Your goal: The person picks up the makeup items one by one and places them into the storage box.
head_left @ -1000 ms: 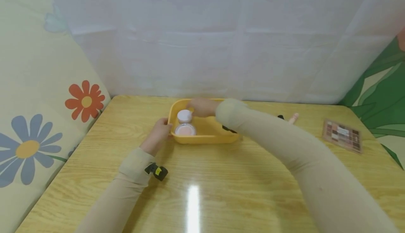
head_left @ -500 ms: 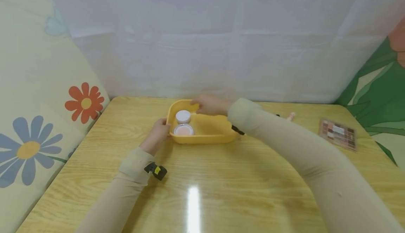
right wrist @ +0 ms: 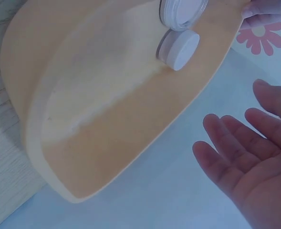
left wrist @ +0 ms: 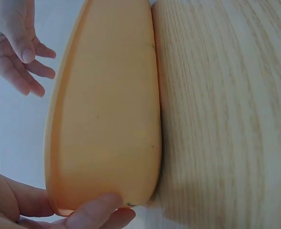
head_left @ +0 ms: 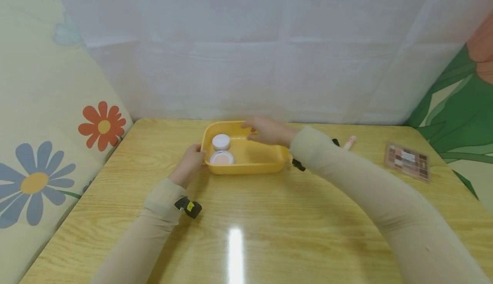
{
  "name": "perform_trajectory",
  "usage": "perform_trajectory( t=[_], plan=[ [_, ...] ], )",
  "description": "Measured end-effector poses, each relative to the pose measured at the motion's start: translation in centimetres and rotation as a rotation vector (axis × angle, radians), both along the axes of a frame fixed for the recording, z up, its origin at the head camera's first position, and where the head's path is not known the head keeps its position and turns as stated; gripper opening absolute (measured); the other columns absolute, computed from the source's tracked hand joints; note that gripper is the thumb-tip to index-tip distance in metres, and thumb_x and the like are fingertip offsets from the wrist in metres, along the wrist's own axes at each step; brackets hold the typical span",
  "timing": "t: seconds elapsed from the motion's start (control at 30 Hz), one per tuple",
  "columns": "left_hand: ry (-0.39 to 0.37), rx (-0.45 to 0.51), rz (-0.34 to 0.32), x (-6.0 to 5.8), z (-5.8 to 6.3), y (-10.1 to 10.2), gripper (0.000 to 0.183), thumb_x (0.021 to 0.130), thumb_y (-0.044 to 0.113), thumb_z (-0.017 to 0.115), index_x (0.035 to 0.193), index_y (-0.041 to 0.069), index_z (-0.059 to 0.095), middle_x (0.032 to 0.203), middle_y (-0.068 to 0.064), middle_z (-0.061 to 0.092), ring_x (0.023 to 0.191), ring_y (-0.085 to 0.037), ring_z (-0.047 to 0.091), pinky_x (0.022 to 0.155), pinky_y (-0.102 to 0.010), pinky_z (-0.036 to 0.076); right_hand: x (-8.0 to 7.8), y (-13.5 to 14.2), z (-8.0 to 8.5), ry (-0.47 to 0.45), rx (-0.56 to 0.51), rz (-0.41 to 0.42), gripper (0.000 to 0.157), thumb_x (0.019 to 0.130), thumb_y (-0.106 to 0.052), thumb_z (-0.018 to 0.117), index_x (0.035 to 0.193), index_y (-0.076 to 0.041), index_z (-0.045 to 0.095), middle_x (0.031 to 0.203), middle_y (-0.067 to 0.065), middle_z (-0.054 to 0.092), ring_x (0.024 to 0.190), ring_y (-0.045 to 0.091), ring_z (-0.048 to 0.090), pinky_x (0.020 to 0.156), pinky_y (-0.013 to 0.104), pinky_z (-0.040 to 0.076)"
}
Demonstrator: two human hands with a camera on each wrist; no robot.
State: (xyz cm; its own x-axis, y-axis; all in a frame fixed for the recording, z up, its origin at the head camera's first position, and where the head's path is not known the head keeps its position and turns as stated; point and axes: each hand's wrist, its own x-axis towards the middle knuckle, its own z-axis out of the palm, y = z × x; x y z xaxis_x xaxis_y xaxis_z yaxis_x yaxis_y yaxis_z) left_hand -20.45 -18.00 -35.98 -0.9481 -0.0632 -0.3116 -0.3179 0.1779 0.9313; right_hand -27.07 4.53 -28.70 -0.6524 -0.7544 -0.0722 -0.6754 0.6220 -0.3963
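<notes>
A yellow plastic basket (head_left: 250, 169) sits on the wooden table, and my left hand (head_left: 188, 163) grips its left end, thumb and fingers at the rim in the left wrist view. Inside, at the left end, are a small white-lidded jar (head_left: 221, 141) and a clear round jar (head_left: 222, 158) with a pale pink centre, side by side. My right hand (head_left: 269, 130) hovers over the basket's back rim, holding nothing. In the right wrist view its fingers (right wrist: 235, 143) are spread and relaxed, apart from both jars (right wrist: 182, 49).
On the right of the table (head_left: 292, 224) lies an eyeshadow palette (head_left: 407, 162). A small pink item (head_left: 349, 142) and a black item lie behind my right forearm, partly hidden. A white cloth (head_left: 246, 61) hangs along the table's back edge.
My right hand has moved from beside the white-lidded jar to the right and away from it. My left hand stays on the basket's end.
</notes>
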Motion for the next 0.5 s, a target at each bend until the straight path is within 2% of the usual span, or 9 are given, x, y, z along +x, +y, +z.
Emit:
perform_trajectory(
  t=[0.27, 0.5],
  plan=[
    [0.001, 0.006, 0.012, 0.0, -0.3, 0.0, 0.045, 0.102, 0.001, 0.026, 0.144, -0.016, 0.022, 0.142, -0.031, 0.035, 0.125, -0.038, 0.041, 0.104, -0.047, 0.041, 0.6, 0.8, -0.3, 0.013, -0.021, 0.004, 0.042, 0.097, -0.009, 0.059, 0.134, 0.009, 0.05, 0.136, 0.024, 0.051, 0.116, 0.039, 0.055, 0.104, 0.044, 0.043],
    [-0.01, 0.006, -0.001, -0.1, -0.1, 0.0, 0.047, 0.102, 0.002, 0.026, 0.146, -0.014, 0.021, 0.145, -0.029, 0.033, 0.128, -0.037, 0.039, 0.106, -0.046, 0.04, 1.4, 1.8, -0.2, -0.017, -0.052, -0.053, 0.045, 0.097, -0.011, 0.058, 0.137, 0.008, 0.048, 0.138, 0.023, 0.05, 0.12, 0.038, 0.052, 0.104, 0.046, 0.041]
  ],
)
